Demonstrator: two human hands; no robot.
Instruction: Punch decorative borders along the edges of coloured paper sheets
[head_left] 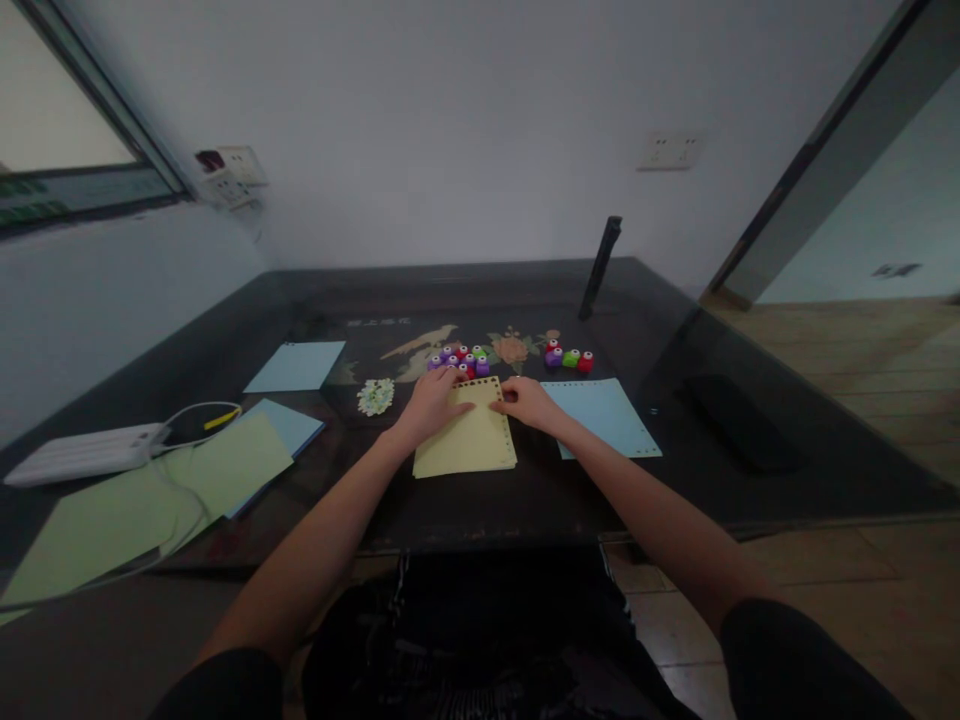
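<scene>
A pale yellow paper sheet with a row of punched holes along its far and right edges point(466, 440) is laid flat near the front middle of the dark glass-topped table point(525, 490), well inside the front edge. Bare tabletop is seen in front of the sheet and between it and the light blue punched sheet point(604, 418) just to its right. A cluster of small purple, red and green craft punches point(461, 360) is set just beyond the far edge.

The left hand point(433, 402) is pressed flat on the sheet's far left corner, fingers spread narrowly. The right hand point(529, 402) is placed at the far right corner, fingers curled on the edge; whether it is pinched cannot be told. Both forearms are extended forward, converging on the sheet.
</scene>
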